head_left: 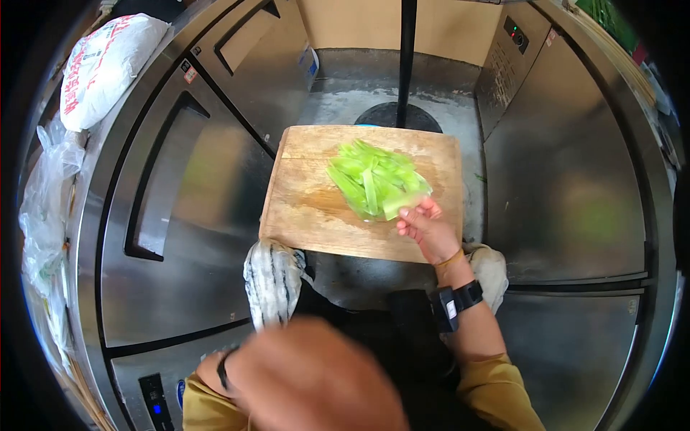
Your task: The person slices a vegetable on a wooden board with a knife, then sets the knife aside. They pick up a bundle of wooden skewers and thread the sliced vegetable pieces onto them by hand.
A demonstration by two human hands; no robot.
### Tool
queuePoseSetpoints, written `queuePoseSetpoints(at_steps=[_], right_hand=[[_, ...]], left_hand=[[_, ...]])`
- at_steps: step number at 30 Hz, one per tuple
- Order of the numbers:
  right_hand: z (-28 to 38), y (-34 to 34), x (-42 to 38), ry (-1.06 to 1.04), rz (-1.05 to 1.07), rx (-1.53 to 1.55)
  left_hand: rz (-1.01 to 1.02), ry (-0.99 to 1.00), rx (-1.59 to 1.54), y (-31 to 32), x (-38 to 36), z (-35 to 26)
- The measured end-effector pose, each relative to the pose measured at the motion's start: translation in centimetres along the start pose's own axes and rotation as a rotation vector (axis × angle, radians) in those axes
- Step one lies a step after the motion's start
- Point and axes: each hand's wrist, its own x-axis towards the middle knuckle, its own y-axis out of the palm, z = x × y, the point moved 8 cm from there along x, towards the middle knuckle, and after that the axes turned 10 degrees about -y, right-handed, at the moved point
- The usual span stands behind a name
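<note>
Looking down from a head camera, we start at the far left, where a white printed sack [108, 65] lies on top of a steel cabinet and clear plastic bags [47, 208] hang below it. Steel fridge doors [194, 194] curve across the left side. Lower down, our left hand [316, 377] fills the near foreground — blurred and close to the lens, so we cannot tell whether it is open or closed. Just above it a striped cloth [272, 280] hangs under the front edge of a wooden cutting board [316, 208]. On the right half of that board sits a pile of pale green vegetable strips [374, 179]. Our right hand [425, 226], with a black band at the wrist, reaches in from below — its fingertips pinch the near edge of the pile. More steel doors [568, 194] stand to the right.
</note>
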Motion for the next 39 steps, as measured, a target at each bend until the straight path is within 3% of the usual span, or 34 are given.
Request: queuePoseSetpoints(at_steps=[2, 3, 4, 7, 11, 18, 27, 32, 34, 36, 39], right_hand=[[-0.6, 0.2, -1.3, -0.006, -0.054, 0.002], [-1.0, 0.4, -1.8, -0.023, -0.032, 0.002], [-1.8, 0.6, -2.4, -0.015, -0.011, -0.025], [-3.3, 2.1, -3.8, 0.017, 0.09, -0.133], [-5.4, 2.4, -4.8, 0.112, 0.124, -0.217], [-7.2, 1.9, -3.2, 0.12, 0.14, -0.302], [1.3, -4.2, 6.2, -0.18, -0.038, -0.968], [7.7, -4.6, -1.3, -0.341, -0.031, -1.57], [9.3, -3.6, -5.3, -0.569, -0.009, -1.831], [9.7, -4.0, -8.0, -0.543, -0.154, -1.905], [10.7, -2.7, -9.1, -0.676, -0.223, -1.921]], left_hand=[[0.044, -0.184, 0.28, -3.0, 2.1, 4.8], [-0.251, -0.354, 0.09, -6.4, 1.6, 9.6], [-0.376, -0.356, 0.055, -8.9, 1.6, 13.4], [-0.379, -0.537, -0.004, -11.8, -0.5, 22.6], [-0.365, -0.606, -0.207, -11.5, -2.1, 28.1], [-0.48, -0.642, -0.406, -12.5, -2.6, 29.9], [-0.605, -0.516, -0.337, -20.6, -0.7, 25.6], [-0.626, -0.436, -0.558, -23.9, 0.5, 24.1], [-0.644, -0.378, -0.708, -25.2, 1.4, 23.7], [-0.553, -0.34, -0.956, -27.9, 2.0, 27.4], [-0.722, -0.428, -0.917, -32.5, 0.9, 33.4]])
